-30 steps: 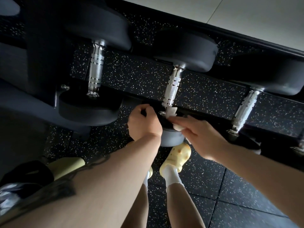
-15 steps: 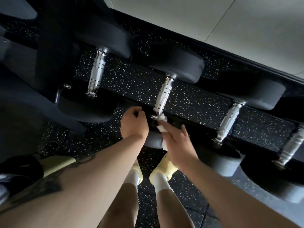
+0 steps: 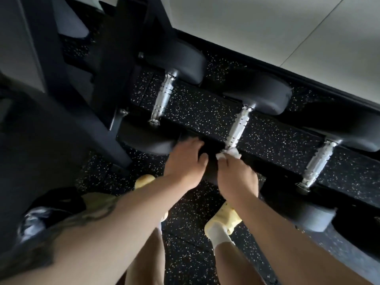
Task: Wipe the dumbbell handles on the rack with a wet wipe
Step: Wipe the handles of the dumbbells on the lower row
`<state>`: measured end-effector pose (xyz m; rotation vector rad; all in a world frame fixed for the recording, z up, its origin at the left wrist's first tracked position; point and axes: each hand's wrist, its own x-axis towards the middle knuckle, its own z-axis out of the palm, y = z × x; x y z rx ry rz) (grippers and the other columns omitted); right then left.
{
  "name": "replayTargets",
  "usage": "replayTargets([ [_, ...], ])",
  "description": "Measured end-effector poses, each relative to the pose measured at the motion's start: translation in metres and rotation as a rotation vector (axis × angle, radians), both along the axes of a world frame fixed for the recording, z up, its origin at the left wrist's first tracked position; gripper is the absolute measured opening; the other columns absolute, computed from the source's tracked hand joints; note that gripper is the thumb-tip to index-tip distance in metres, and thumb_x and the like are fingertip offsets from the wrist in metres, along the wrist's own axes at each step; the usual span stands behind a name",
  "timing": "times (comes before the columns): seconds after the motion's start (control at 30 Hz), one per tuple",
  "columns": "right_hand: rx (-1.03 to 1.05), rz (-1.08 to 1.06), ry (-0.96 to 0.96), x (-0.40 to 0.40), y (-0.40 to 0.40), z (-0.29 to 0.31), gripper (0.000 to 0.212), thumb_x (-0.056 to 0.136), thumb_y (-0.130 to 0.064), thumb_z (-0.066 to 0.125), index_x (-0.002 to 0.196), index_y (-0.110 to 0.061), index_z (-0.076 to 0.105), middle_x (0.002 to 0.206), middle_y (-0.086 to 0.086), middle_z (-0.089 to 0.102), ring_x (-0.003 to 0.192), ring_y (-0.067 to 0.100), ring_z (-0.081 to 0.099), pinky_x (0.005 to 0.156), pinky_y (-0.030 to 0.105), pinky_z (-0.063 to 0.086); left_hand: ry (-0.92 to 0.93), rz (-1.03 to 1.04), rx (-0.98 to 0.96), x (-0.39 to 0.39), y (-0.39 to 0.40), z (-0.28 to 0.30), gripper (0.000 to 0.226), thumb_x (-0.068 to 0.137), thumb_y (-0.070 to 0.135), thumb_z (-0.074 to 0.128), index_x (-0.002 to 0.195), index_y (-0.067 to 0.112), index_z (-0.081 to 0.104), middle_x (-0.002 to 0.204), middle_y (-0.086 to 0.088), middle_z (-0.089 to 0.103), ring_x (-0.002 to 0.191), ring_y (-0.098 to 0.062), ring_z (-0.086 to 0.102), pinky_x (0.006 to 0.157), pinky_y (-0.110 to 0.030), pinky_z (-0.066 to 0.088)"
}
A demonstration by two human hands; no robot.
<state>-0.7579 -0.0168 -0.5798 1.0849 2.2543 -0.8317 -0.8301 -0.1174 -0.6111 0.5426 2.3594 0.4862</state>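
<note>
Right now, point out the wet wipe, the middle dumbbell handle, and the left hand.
wet wipe (image 3: pixel 230 153), head view, on the white bunched part above the fingers.
middle dumbbell handle (image 3: pixel 239 124), head view, mid-length of the metal grip.
left hand (image 3: pixel 185 161), head view, back of the hand.

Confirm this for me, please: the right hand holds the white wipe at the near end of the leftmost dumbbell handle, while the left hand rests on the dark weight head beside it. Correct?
Not quite. In the head view, the right hand holds the white wipe at the near end of the middle dumbbell handle, not the leftmost one. The left hand does rest on the dark weight head beside it.
</note>
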Motion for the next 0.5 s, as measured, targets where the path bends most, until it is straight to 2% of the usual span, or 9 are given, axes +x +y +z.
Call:
replayTargets([
  [0.07,-0.062,-0.110,0.101,-0.012,-0.012,0.007,0.036,0.102,-0.034,0.027,0.112,-0.021,0.059,0.101,0.005,0.065,0.096,0.029,0.059,0.069,0.030,0.034,0.169,0.035,0.022,-0.025,-0.024,0.006,0.039,0.097,0.025,0.046,0.136,0.017,0.048,0.148,0.002,0.039,0.139,-0.014,0.031,0.116,-0.029,0.020],
  [0.13,-0.148,-0.226,0.232,-0.034,-0.029,0.005,0.031,0.102,-0.035,0.029,0.100,-0.023,0.057,0.081,-0.002,0.061,0.083,0.027,0.060,0.066,0.031,0.039,0.276,0.082,0.017,-0.051,-0.049,0.008,0.039,0.095,0.019,0.047,0.134,0.016,0.050,0.147,0.001,0.040,0.140,-0.015,0.030,0.119,-0.033,0.018],
  [0.17,-0.181,-0.273,0.291,-0.047,-0.037,0.002,0.030,0.101,-0.035,0.029,0.097,-0.022,0.056,0.073,-0.004,0.056,0.076,0.026,0.059,0.063,0.031,0.040,0.295,0.104,0.002,-0.062,-0.061,0.006,0.039,0.095,0.018,0.046,0.134,0.014,0.050,0.147,0.000,0.041,0.140,-0.016,0.030,0.119,-0.036,0.020],
  [0.23,-0.226,-0.315,0.306,-0.076,-0.052,-0.012,0.030,0.101,-0.033,0.029,0.101,-0.019,0.056,0.070,-0.003,0.051,0.071,0.024,0.056,0.058,0.029,0.038,0.276,0.135,-0.037,-0.082,-0.081,0.004,0.039,0.097,0.025,0.044,0.132,0.010,0.051,0.144,-0.005,0.044,0.137,-0.021,0.033,0.116,-0.038,0.024],
  [0.3,-0.283,-0.200,0.201,-0.104,-0.070,-0.020,0.024,0.100,-0.023,0.030,0.106,-0.021,0.054,0.078,-0.001,0.053,0.076,0.022,0.056,0.062,0.034,0.041,0.234,0.108,-0.079,-0.098,-0.093,-0.006,0.043,0.098,0.034,0.039,0.129,0.008,0.054,0.137,-0.009,0.050,0.132,-0.025,0.039,0.113,-0.038,0.028],
  [0.37,-0.295,-0.118,0.100,-0.130,-0.094,-0.025,0.033,0.098,-0.009,0.032,0.123,-0.022,0.049,0.106,0.006,0.056,0.100,0.026,0.055,0.086,0.041,0.046,0.188,0.106,-0.093,-0.112,-0.095,-0.017,0.046,0.097,0.036,0.029,0.113,0.008,0.061,0.120,-0.010,0.060,0.117,-0.027,0.050,0.102,-0.036,0.037],
  [0.4,-0.280,-0.080,0.082,-0.141,-0.103,-0.023,0.035,0.098,-0.009,0.031,0.127,-0.019,0.047,0.119,0.008,0.054,0.113,0.029,0.051,0.098,0.047,0.041,0.161,0.145,-0.095,-0.119,-0.093,-0.020,0.045,0.095,0.033,0.026,0.103,0.009,0.063,0.109,-0.009,0.064,0.106,-0.026,0.055,0.093,-0.034,0.041],
  [0.43,-0.251,-0.017,0.073,-0.153,-0.109,-0.025,0.033,0.099,-0.014,0.029,0.124,-0.017,0.050,0.125,0.010,0.053,0.119,0.031,0.048,0.104,0.050,0.035,0.133,0.203,-0.103,-0.125,-0.090,-0.022,0.041,0.095,0.029,0.029,0.097,0.010,0.064,0.103,-0.009,0.066,0.098,-0.025,0.058,0.083,-0.033,0.043],
  [0.5,-0.188,0.018,0.032,-0.173,-0.115,-0.026,0.034,0.100,-0.024,0.029,0.115,-0.013,0.056,0.123,0.012,0.057,0.115,0.030,0.052,0.103,0.047,0.038,0.086,0.286,-0.137,-0.134,-0.082,-0.025,0.029,0.095,0.020,0.040,0.100,0.011,0.067,0.102,-0.010,0.069,0.096,-0.025,0.062,0.073,-0.030,0.043],
])
